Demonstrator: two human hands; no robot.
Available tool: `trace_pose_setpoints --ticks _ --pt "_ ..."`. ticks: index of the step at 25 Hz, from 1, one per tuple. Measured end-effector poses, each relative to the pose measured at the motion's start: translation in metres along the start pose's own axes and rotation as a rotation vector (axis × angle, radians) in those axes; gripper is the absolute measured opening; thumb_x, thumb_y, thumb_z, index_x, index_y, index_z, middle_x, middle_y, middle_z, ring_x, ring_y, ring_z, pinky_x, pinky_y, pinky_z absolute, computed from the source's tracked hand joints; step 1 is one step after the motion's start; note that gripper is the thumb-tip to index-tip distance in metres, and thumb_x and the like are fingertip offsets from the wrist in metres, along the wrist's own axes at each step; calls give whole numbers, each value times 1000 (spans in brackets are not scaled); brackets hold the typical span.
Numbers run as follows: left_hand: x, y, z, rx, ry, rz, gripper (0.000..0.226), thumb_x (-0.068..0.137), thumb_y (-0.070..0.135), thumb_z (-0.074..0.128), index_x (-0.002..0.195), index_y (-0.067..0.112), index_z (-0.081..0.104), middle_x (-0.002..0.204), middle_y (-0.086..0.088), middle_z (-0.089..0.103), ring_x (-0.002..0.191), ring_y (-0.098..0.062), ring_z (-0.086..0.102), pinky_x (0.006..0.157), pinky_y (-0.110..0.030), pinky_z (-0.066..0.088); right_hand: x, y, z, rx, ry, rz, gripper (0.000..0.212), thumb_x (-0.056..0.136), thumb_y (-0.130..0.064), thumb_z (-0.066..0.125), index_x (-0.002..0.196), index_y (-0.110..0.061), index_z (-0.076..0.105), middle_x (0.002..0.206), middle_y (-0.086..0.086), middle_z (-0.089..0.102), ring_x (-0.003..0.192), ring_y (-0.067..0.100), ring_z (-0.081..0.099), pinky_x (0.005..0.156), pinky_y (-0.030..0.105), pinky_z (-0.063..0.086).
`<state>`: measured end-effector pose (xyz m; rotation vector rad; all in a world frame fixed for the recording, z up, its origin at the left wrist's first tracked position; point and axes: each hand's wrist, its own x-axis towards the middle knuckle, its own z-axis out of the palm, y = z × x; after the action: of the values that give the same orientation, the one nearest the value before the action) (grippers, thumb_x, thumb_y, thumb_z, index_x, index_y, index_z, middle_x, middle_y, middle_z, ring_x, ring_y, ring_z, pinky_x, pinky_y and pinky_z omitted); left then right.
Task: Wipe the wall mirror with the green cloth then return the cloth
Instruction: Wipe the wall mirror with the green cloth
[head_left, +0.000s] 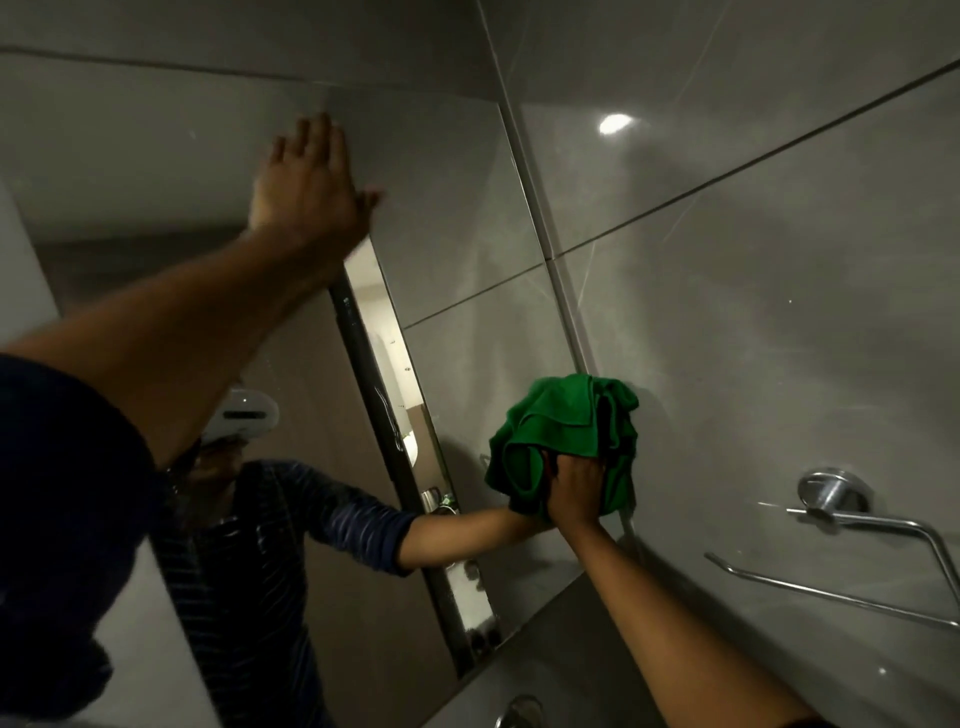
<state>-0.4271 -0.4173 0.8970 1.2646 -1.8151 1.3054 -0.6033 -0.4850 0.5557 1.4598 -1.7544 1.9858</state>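
The wall mirror (447, 218) fills the left and middle of the view, tilted, with its right edge running down a tiled corner. My right hand (576, 491) grips the bunched green cloth (563, 426) and presses it against the glass at the mirror's lower right edge. My left hand (306, 182) lies flat on the upper part of the mirror, fingers spread and pointing up. The glass reflects my striped sleeve, my arm and the cloth hand.
A chrome towel ring holder (834, 491) and a thin chrome rail (831, 597) stick out of the grey tiled wall to the right of the cloth. A round chrome fitting (519, 712) shows at the bottom edge below the mirror.
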Motion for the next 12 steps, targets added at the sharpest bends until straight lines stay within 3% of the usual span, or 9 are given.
trace_pose_setpoints --ticks 3,5,7,10,12 --pt "-44 41 29 -36 -56 108 76 96 56 15 153 7 1 163 -13 -1 151 -27 1 122 -40 6 -22 24 1 -45 -21 19 96 89 -63 3 120 11 57 121 34 60 114 49 55 100 56 44" --pt "-70 59 41 -68 -95 141 76 96 56 13 153 8 -2 163 -12 -4 151 -26 -1 122 -39 5 -45 41 4 -60 -33 121 77 96 -52 17 125 9 54 129 33 55 122 49 49 106 57 37" --pt "-89 73 48 -90 -102 169 77 95 56 13 153 8 -3 163 -12 -5 151 -25 -2 121 -39 3 -67 50 7 -38 -58 246 59 88 -35 36 118 11 58 123 35 58 119 50 51 104 59 37" --pt "-114 91 55 -94 -115 225 75 96 55 12 153 9 -2 162 -11 -5 151 -25 -2 119 -38 0 -85 41 13 -44 -83 319 77 77 -41 20 108 15 63 115 38 61 113 52 54 100 58 38" --pt "-135 100 62 -110 -144 247 74 96 54 13 153 10 -3 163 -9 -6 151 -24 -3 120 -39 0 -94 27 14 -79 -162 318 82 78 -47 16 115 10 61 122 35 59 119 46 52 104 52 35"
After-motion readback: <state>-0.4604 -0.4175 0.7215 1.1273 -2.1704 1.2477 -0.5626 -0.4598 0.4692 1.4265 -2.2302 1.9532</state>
